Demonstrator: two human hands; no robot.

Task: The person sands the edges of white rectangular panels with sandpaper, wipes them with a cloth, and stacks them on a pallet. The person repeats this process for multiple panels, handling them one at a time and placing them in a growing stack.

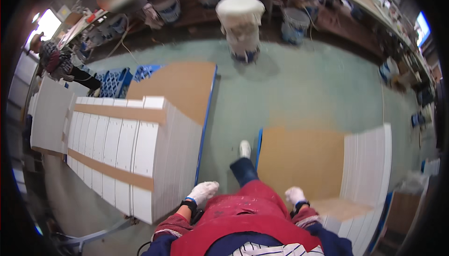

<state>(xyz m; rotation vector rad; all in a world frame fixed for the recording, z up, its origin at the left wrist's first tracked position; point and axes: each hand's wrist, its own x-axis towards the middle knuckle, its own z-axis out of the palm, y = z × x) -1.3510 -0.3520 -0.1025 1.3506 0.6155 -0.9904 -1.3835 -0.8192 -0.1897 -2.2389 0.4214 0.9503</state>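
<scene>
My left hand (pixel 204 192), in a white glove, hangs beside my red apron (pixel 248 204) with its fingers curled in and nothing visible in it. Nearest to it is a row of white panels (pixel 145 151) standing on edge, crossed by brown cardboard strips (pixel 112 167). My right hand (pixel 294 195), gloved in white too, is closed by my other side and looks free of any object. Close to that hand lies a brown cardboard sheet (pixel 299 162), with more white panels (pixel 367 162) standing along its right side. Neither hand touches the panels.
A blue-edged base carries another cardboard sheet (pixel 187 83) beyond the left panels. Ahead, a white-covered bucket (pixel 241 22) stands on the green floor (pixel 304 87). Workbenches with buckets (pixel 294 24) beneath line the far side. Blue crates (pixel 114 82) and another person (pixel 56 59) are at left.
</scene>
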